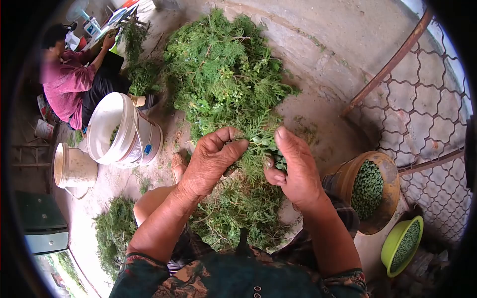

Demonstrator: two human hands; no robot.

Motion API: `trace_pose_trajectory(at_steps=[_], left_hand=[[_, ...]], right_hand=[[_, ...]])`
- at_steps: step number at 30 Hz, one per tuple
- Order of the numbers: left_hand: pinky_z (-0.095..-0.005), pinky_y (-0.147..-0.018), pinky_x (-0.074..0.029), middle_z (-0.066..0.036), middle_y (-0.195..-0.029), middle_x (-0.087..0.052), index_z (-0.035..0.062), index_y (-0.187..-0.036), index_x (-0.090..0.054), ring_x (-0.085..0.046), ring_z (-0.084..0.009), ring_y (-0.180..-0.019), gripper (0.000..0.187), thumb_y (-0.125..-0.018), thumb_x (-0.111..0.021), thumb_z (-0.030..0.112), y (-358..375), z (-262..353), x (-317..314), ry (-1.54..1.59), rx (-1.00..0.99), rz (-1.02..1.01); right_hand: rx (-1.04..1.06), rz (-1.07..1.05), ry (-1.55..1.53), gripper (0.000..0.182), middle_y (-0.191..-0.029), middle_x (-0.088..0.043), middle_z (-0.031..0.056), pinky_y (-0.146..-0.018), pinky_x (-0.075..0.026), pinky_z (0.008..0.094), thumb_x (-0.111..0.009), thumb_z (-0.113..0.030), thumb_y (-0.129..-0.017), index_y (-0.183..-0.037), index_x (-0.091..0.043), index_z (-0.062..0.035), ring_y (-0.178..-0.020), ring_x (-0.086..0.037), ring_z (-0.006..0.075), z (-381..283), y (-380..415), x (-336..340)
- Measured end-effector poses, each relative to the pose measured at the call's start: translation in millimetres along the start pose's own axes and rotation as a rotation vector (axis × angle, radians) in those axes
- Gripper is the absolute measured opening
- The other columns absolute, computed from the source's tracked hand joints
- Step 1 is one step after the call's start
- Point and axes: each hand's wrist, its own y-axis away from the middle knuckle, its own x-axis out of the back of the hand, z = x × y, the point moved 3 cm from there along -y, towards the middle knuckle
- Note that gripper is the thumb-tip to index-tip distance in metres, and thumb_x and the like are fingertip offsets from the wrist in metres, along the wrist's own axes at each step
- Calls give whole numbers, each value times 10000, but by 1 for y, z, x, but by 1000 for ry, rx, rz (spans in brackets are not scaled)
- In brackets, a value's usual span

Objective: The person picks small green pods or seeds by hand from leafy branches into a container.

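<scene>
My left hand [211, 161] and my right hand [293, 166] both grip a green leafy sprig [262, 136] between them, fingers pinched on its fronds. The sprig hangs over a big heap of the same cut green branches [223, 74] on the concrete ground. A smaller pile of stripped branches [238, 208] lies under my hands, over my lap. To my right stands a brown bowl [385, 166] filled with small green seed balls, and beside it a lime green bowl [392, 246] holding more of them.
A white bucket [121, 129] and a cream bucket [72, 166] stand at the left. Another person in a pink top [67, 84] sits beyond them handling branches. A wire mesh fence [427, 124] runs along the right. More greenery [114, 231] lies at lower left.
</scene>
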Motion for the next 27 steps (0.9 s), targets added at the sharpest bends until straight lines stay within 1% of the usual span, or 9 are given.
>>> trace_pose_trajectory(at_steps=[3, 4, 8, 10, 17, 19, 23, 25, 27], left_hand=[[-175, -578, -375, 67, -749, -541, 24, -920, -596, -442, -3, -675, 122, -858, -601, 129, 1, 3, 0, -176, -70, 2], [-178, -571, -368, 67, -736, -529, 17, -910, -597, -427, -2, -668, 124, -855, -599, 127, 2, 5, -1, -266, -92, -4], [-180, -576, -372, 62, -736, -534, 7, -914, -593, -429, -4, -667, 143, -849, -606, 134, 5, 11, 1, -327, -95, -86], [-185, -580, -378, 54, -734, -539, 6, -937, -597, -436, -12, -671, 160, -845, -610, 136, 7, 18, 0, -310, 119, -164], [-192, -600, -398, 34, -727, -563, -1, -1009, -592, -475, -31, -667, 239, -829, -644, 146, 3, 22, 6, -322, 219, -170], [-194, -549, -410, 0, -755, -581, -19, -1045, -563, -510, -58, -656, 304, -809, -671, 137, -4, 22, 36, -393, 123, 202], [-196, -474, -398, -41, -821, -584, -44, -1140, -493, -520, -80, -646, 438, -797, -688, 145, -4, 20, 56, -82, 109, 253], [-186, -417, -359, -43, -870, -567, -65, -1216, -421, -499, -67, -642, 552, -797, -694, 170, -3, 15, 43, 137, 148, 299], [-227, -515, -417, -101, -1000, -554, -58, -1275, -360, -516, -101, -676, 641, -803, -685, 229, -4, 16, 36, 55, 194, 292]], right_hand=[[0, -29, 107, 265, -632, -444, -7, -392, -245, 192, -604, -278, -870, -935, -506, -40, -448, -339, 27, 5, -6, 1], [-36, -22, 81, 205, -635, -462, -23, -391, -248, 187, -642, -177, -838, -923, -510, -45, -447, -339, 17, 4, -6, 0], [-78, -43, 98, 163, -651, -481, -27, -392, -248, 185, -623, -122, -822, -928, -525, -46, -451, -345, 16, 6, -6, 1], [-105, -49, 56, 142, -650, -493, -23, -388, -247, 187, -599, -74, -797, -924, -545, -37, -460, -351, 11, 8, -5, 2], [-157, -43, 277, 124, -631, -502, 2, -363, -251, 193, -577, -80, -799, -908, -568, -23, -431, -350, 15, -9, -6, 11], [20, 128, 171, 130, -648, -506, 10, -347, -259, 184, -566, -99, -813, -921, -577, -28, -420, -360, 23, -33, -1, 33], [178, 202, -42, 156, -710, -526, 45, -324, -274, 176, -598, -211, -855, -862, -566, -58, -401, -389, 48, -46, -3, 46], [27, 30, -230, 211, -719, -527, 41, -335, -286, 181, -598, -281, -865, -802, -537, -89, -418, -401, 48, -27, -8, 38], [-67, -1, -231, 219, -702, -511, 22, -338, -285, 186, -569, -308, -884, -784, -512, -121, -413, -388, 44, -17, -9, 32]])
